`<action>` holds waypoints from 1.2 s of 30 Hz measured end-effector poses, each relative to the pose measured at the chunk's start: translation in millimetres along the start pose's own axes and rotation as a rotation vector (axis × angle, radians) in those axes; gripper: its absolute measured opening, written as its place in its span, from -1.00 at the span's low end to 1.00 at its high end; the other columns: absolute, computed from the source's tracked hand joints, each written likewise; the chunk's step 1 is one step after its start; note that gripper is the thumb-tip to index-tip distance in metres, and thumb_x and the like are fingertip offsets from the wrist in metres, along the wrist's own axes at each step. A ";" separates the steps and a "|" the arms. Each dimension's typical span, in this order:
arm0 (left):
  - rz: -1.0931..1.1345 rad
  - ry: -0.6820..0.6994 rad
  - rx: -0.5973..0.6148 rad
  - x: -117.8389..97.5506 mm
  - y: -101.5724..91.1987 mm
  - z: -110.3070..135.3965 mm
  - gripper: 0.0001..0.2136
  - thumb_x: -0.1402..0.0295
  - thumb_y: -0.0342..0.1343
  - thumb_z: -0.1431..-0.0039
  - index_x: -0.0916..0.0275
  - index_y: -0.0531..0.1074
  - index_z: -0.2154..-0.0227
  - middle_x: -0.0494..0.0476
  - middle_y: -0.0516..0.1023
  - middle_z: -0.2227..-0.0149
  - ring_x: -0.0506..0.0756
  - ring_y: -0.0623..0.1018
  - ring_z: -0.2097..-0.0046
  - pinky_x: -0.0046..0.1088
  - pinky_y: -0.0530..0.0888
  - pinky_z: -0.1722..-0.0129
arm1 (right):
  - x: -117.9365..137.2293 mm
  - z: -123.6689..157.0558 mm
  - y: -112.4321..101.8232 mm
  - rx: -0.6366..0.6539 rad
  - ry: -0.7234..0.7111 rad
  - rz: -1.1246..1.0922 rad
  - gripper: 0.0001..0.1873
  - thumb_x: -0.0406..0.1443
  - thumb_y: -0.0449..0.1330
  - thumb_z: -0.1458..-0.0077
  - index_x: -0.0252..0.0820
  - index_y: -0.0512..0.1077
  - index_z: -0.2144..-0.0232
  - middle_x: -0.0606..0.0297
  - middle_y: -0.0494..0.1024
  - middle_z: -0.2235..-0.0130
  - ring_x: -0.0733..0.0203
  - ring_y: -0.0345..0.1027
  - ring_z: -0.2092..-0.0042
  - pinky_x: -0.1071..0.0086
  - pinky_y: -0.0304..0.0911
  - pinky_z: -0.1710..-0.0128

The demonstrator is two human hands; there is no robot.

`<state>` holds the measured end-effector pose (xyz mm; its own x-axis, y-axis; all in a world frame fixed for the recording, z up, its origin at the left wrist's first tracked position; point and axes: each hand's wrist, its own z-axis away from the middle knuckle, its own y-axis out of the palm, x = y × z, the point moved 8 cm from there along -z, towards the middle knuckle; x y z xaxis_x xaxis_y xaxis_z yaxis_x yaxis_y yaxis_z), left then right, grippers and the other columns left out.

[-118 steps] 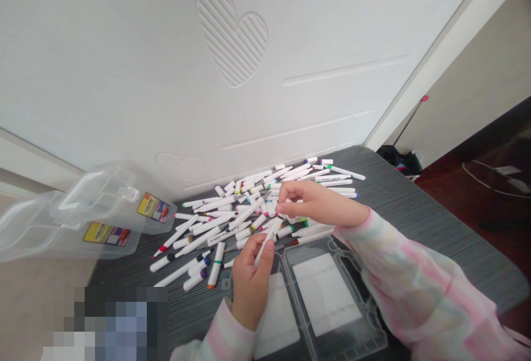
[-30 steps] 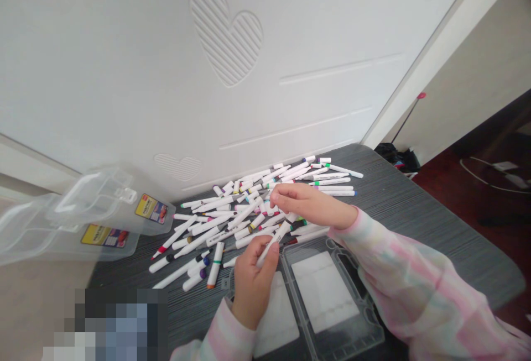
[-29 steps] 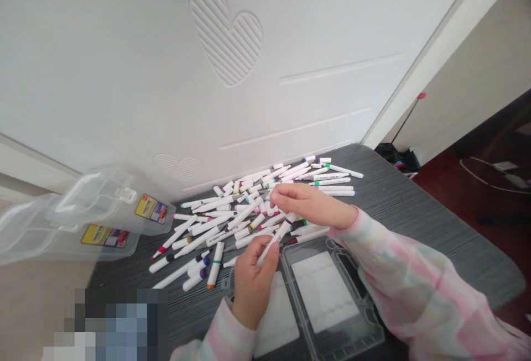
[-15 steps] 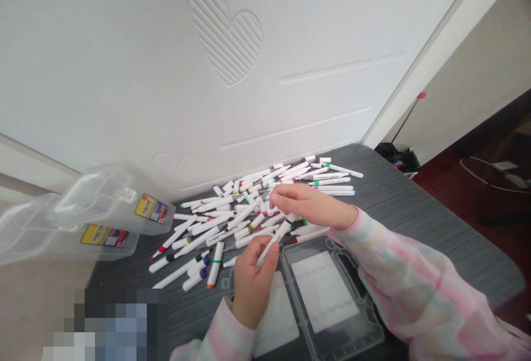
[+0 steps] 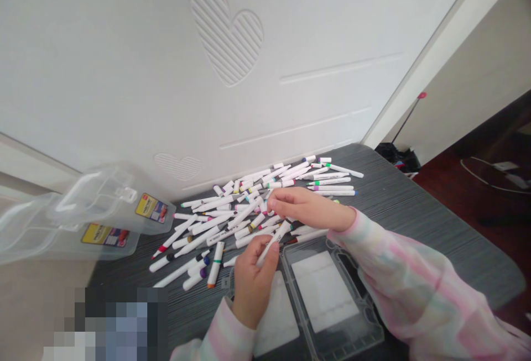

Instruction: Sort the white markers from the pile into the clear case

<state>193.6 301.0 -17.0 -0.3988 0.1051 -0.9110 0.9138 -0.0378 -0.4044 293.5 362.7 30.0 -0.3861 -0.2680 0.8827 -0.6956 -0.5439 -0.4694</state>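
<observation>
In the head view, my left hand is closed around a white marker, which points up and away to the right. Just beyond it, my right hand reaches over the pile of markers, palm down. Its fingers are bent together at the pile's middle, and whatever lies between the fingertips is hidden. The markers are mostly white, with coloured caps or bands, and lie crisscross. Under my left wrist and in front of me, a clear plastic case lies opened flat, with white panels inside both halves.
Two clear lidded plastic boxes with yellow labels stand at the left. The dark grey table ends at a rounded right edge. A white panel with a heart relief rises behind the table. A cable lies on the red floor.
My right hand has shifted slightly left over the pile, showing a light green marker end behind its wrist. My left hand keeps the marker in the same place.
</observation>
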 end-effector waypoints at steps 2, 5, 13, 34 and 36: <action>-0.022 0.006 -0.004 -0.3 -0.5 0.2 -0.82 0.29 -0.06 -0.09 0.27 0.38 0.45 0.02 0.49 0.50 0.02 0.44 0.42 -0.53 0.33 0.42 | 1.2 0.3 0.8 0.003 -0.003 0.000 -0.59 -0.07 -0.15 -0.12 -0.26 0.28 0.46 0.40 0.22 0.52 0.40 0.08 0.47 0.49 0.03 0.46; -0.077 0.044 -0.015 -4.4 -1.3 1.0 -0.81 0.30 -0.08 -0.10 0.27 0.38 0.45 0.02 0.48 0.53 0.01 0.44 0.46 -0.54 0.32 0.48 | 4.1 0.9 2.9 0.010 -0.018 -0.027 -0.56 -0.09 -0.20 -0.15 -0.28 0.31 0.40 0.37 0.26 0.50 0.39 0.11 0.45 0.48 0.04 0.43; -0.358 0.288 -0.132 -29.8 -4.7 11.1 -0.83 0.33 -0.07 -0.09 0.24 0.37 0.49 0.02 0.45 0.61 0.00 0.43 0.58 -0.53 0.29 0.57 | 6.9 1.6 12.1 0.025 -0.036 -0.224 -0.50 -0.05 -0.23 -0.14 -0.29 0.33 0.43 0.35 0.25 0.52 0.37 0.14 0.44 0.47 0.07 0.41; -0.553 0.434 -0.204 -36.6 -2.8 18.3 -0.80 0.32 -0.07 -0.12 0.24 0.38 0.51 0.07 0.48 0.59 0.03 0.47 0.53 -0.48 0.29 0.54 | -0.6 -0.9 17.0 -0.047 0.064 -0.356 -0.48 -0.04 -0.18 -0.12 -0.29 0.34 0.53 0.36 0.27 0.61 0.38 0.14 0.53 0.45 0.05 0.49; -0.565 0.441 -0.203 -36.9 -2.4 18.0 -0.81 0.33 -0.07 -0.12 0.25 0.38 0.50 0.07 0.47 0.59 0.03 0.47 0.52 -0.48 0.29 0.53 | -2.4 -0.6 16.0 -0.060 0.105 -0.356 -0.51 -0.04 -0.17 -0.12 -0.29 0.34 0.51 0.37 0.28 0.61 0.38 0.14 0.53 0.46 0.06 0.49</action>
<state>204.7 279.3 16.1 -0.7832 0.4445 -0.4348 0.5921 0.3199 -0.7396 282.9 355.2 20.4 -0.1721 0.0143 0.9850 -0.8307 -0.5396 -0.1373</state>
